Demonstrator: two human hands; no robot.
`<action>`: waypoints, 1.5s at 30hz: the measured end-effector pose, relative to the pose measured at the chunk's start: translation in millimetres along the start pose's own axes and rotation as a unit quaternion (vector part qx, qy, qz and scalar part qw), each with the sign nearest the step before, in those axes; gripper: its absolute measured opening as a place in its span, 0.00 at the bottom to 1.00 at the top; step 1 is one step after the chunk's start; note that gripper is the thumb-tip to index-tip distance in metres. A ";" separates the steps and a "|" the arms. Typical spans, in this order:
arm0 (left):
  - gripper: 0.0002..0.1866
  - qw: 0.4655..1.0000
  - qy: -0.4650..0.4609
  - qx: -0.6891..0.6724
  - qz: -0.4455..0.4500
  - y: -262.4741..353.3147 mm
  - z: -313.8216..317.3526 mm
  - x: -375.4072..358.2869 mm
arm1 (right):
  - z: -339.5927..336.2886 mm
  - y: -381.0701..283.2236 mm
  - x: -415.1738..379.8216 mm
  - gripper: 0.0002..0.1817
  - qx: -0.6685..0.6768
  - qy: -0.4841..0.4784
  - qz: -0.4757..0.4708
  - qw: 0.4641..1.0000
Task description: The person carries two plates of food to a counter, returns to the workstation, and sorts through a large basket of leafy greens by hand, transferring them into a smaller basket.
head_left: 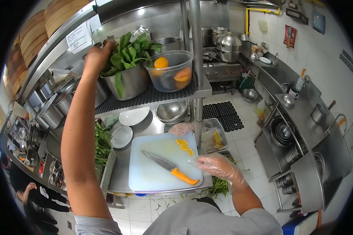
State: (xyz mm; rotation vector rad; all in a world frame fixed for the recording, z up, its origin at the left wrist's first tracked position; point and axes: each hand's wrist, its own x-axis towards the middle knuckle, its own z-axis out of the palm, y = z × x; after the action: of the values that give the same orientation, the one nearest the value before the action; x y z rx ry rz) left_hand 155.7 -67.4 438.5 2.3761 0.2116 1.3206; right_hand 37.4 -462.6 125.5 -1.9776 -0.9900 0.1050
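Observation:
My bare left hand (pixel 100 58) is raised to the shelf, beside a steel pot (pixel 129 84) of leafy greens (pixel 127 55). Its fingers bend away from me and are mostly hidden. A clear plastic glove covers my right hand (pixel 219 167), which hovers at the right edge of a white cutting board (pixel 145 176). Those fingers are pressed together with nothing visible in them, and loose glove film sticks out past the tips. On the board lies a knife (pixel 170 167) with an orange handle, its blade toward the far left. Several orange slices (pixel 184 146) rest near the board's far right corner.
A clear plastic tub (pixel 170 74) with oranges stands beside the pot on the shelf. Under it are white plates (pixel 122 136) and a steel colander (pixel 171 111). Greens fill a basket (pixel 108 168) left of the board. A metal post (pixel 198 78) rises behind the board's right side.

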 end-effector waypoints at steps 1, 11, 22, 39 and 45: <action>0.33 0.999 -0.027 -0.027 0.023 3.4 3.1 0.3 | -0.1 -1.0 -1.6 0.17 0.002 -0.004 -0.003 1.000; 0.25 0.963 0.151 0.048 0.216 46.0 10.9 -43.3 | 11.9 -13.3 16.3 0.16 0.047 -0.075 0.110 0.990; 0.37 0.873 0.165 -0.336 0.312 57.5 -61.3 -190.1 | 28.3 -16.6 28.0 0.17 0.027 -0.110 0.032 0.993; 0.28 0.766 -0.032 -0.453 0.454 89.5 -170.1 -300.8 | 66.5 -37.8 62.1 0.17 0.032 -0.210 -0.057 0.976; 0.32 0.759 -0.033 -0.603 0.244 77.5 -170.5 -329.1 | 59.6 -55.4 51.7 0.18 0.028 -0.217 0.032 0.975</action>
State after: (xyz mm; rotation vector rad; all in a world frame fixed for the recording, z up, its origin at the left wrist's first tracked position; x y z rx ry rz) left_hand -170.0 -196.7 295.1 1.3161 -1.0446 1.0084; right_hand 13.8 -371.4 146.5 -1.9757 -1.1798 0.6167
